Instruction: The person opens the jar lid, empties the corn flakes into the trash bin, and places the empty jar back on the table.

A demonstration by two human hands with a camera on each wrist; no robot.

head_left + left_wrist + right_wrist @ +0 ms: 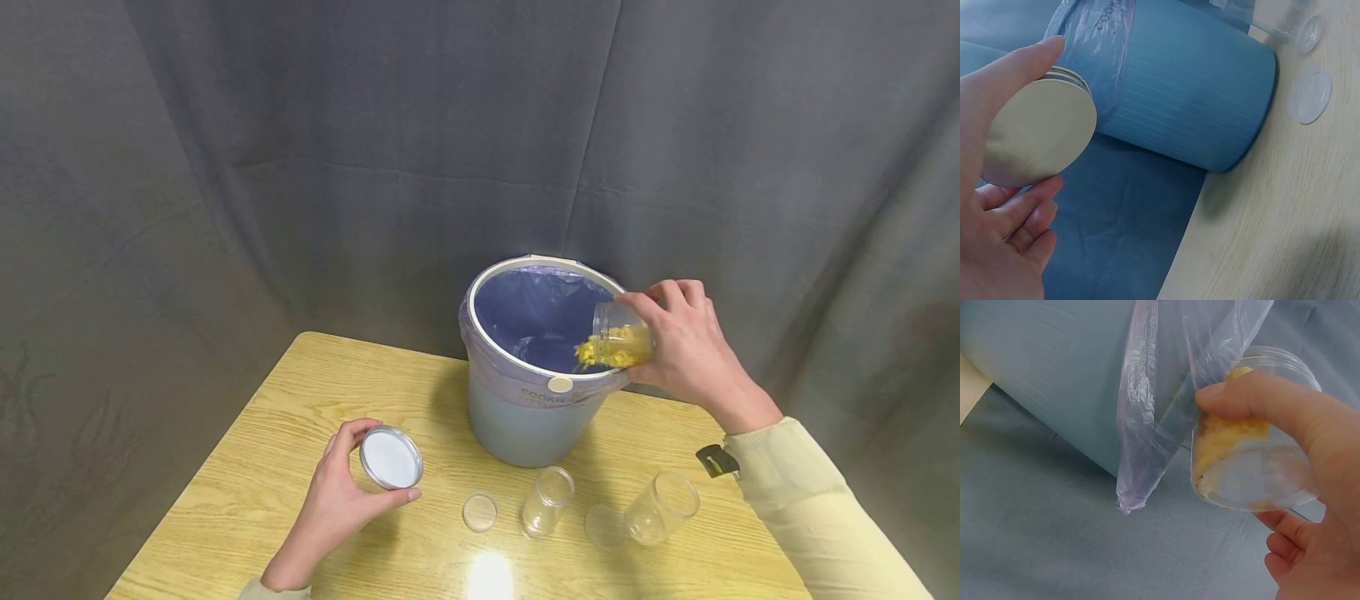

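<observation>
My right hand (678, 346) grips a clear jar (639, 321) tipped on its side over the right rim of a lined trash bin (517, 425). Yellow bits (588, 352) lie along the jar's lower side and spill from its mouth into the bin. In the right wrist view, the thumb and fingers wrap the jar (1291, 469), its base toward the camera. Low on the left, my left hand (337, 500) pinches a round silver-rimmed lid (392, 458) by its edge between thumb and fingers, its white inside showing in the head view.
On the wooden table (390, 375) in front of the bin stand two clear jars, a smaller one (546, 504) and a larger one (660, 510). Beside them lie two clear lids, one on the left (480, 512) and one between the jars (604, 527). A grey curtain (375, 208) hangs behind.
</observation>
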